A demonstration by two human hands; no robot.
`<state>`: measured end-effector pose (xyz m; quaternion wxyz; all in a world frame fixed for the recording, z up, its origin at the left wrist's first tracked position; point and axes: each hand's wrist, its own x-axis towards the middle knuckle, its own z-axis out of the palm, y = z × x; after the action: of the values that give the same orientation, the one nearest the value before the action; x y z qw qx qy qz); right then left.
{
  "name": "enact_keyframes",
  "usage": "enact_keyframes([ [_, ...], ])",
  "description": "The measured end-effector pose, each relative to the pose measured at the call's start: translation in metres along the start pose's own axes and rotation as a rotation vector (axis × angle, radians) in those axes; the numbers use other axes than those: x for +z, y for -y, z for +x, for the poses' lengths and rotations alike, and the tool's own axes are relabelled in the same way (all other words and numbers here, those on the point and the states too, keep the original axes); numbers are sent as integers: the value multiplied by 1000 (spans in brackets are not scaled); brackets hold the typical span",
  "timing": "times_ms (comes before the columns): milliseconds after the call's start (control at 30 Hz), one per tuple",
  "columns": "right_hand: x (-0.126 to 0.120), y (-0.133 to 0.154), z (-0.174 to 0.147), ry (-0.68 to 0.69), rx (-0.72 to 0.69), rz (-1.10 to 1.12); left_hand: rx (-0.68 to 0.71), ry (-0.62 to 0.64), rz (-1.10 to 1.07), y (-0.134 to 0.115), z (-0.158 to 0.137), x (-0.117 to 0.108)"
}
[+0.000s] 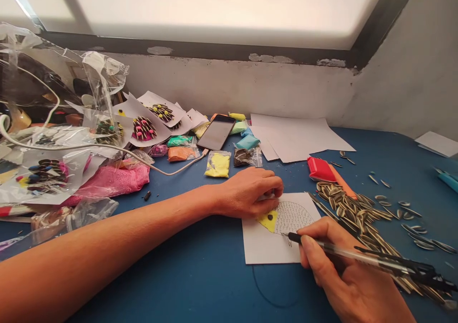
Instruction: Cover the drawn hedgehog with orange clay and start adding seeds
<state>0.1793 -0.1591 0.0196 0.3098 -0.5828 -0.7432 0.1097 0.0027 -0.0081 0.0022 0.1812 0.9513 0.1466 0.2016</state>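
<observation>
A small white sheet of paper [261, 246] lies on the blue table. It bears a curved drawn outline filled with rows of small pen marks, and a yellow patch [265, 222] with a dark dot at its left. My left hand [252, 194], fingers curled, rests on the sheet's upper left and holds it down. Pinched in my right hand [343, 261] is a black-and-clear ballpoint pen [332, 250], its tip at the lower edge of the drawing. Beside this hand, striped sunflower seeds [358, 218] lie in a heap.
A phone [216, 132] on a white cable lies behind my left hand, among small bags of coloured clay [217, 164]. Blank sheets [296, 137] lie at the back. Seed-covered paper pieces [145, 130] and clear plastic crowd the left. A red packet [321, 169] touches the seeds.
</observation>
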Motion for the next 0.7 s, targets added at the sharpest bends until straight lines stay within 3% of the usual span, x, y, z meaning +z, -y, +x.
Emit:
enact_keyframes([
  [133, -1, -4, -1, -7, 44, 40, 3, -2, -1, 0, 0, 0],
  [467, 3, -11, -6, -166, 152, -115, -5, 4, 3, 0, 0, 1],
  [700, 3, -7, -4, -99, 129, -87, -1, 2, 5, 0, 0, 0],
])
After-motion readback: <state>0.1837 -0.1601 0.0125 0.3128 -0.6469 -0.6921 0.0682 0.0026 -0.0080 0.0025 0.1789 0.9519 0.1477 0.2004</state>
